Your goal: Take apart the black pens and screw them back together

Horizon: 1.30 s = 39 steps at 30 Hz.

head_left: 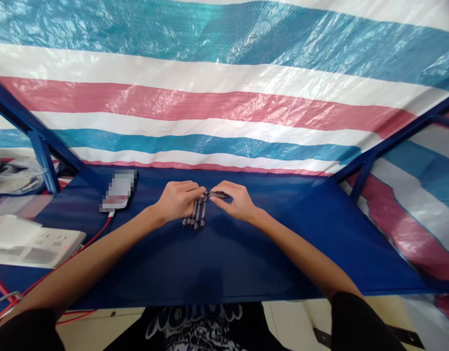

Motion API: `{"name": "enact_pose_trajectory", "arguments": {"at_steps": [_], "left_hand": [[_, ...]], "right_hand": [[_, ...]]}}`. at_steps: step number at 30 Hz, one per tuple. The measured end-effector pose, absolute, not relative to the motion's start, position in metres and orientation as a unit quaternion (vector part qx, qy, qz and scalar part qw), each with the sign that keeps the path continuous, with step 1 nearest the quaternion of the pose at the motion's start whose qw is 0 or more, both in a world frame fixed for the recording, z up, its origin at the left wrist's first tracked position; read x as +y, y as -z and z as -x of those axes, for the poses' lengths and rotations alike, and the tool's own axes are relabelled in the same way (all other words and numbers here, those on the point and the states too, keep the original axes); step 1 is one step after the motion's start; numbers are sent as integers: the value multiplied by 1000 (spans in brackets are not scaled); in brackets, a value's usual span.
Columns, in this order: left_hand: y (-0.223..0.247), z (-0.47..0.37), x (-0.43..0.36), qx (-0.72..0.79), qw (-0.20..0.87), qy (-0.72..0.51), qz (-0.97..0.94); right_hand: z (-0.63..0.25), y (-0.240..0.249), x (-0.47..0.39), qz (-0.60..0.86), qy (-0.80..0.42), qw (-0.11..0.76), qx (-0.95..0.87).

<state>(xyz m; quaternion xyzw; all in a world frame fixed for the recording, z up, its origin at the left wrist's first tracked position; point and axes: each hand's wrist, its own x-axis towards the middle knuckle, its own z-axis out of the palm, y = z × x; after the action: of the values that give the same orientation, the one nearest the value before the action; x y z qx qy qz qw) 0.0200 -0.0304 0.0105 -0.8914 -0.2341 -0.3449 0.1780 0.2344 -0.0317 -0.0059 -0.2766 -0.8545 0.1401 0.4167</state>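
Makeshift work stall: striped tarp walls [224, 107], blue metal frame [45, 161], blue bench [246, 263], power strip [42, 243].

- tarpaulin [224, 97]: woven plastic sheet, glossy, crinkled, fine grid weave showing;
- table [246, 263]: dark blue top, smooth, faint sheen;
- frame bars [45, 161]: blue painted metal, smooth;
- power strip [38, 243]: white plastic, smooth, matt;
- cable [100, 231]: red, glossy plastic sheath;
- bundle of thin sticks [196, 214]: dark, slightly shiny
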Motion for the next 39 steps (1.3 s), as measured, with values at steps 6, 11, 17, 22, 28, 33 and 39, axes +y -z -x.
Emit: {"name": "enact_pose_trajectory", "arguments": {"at_steps": [6, 11, 17, 22, 28, 33, 39], "left_hand": [[-5, -20, -31, -241, 133, 352, 894], [-7, -21, -33, -250, 83, 374, 889], [-16, -22, -35, -280, -8, 367, 887], [-20, -22, -34, -307, -75, 353, 881], [-29, -25, -34, -375, -122, 282, 874], [-32, -26, -33, -418, -111, 276, 858], [-31, -24, -33, -423, -109, 298, 849]], "right_hand": [[-236, 1, -34, 258, -191, 411, -854], [-238, -6, -35, 262, -300, 402, -824], [-237, -7, -37, 278, -449, 398, -750], [-236, -5, -36, 288, -491, 395, -721], [-236, -5, -31, 327, -472, 400, -715], [-242, -9, -28, 354, -417, 392, -740], [-243, -13, -30, 336, -364, 372, -785]]}}
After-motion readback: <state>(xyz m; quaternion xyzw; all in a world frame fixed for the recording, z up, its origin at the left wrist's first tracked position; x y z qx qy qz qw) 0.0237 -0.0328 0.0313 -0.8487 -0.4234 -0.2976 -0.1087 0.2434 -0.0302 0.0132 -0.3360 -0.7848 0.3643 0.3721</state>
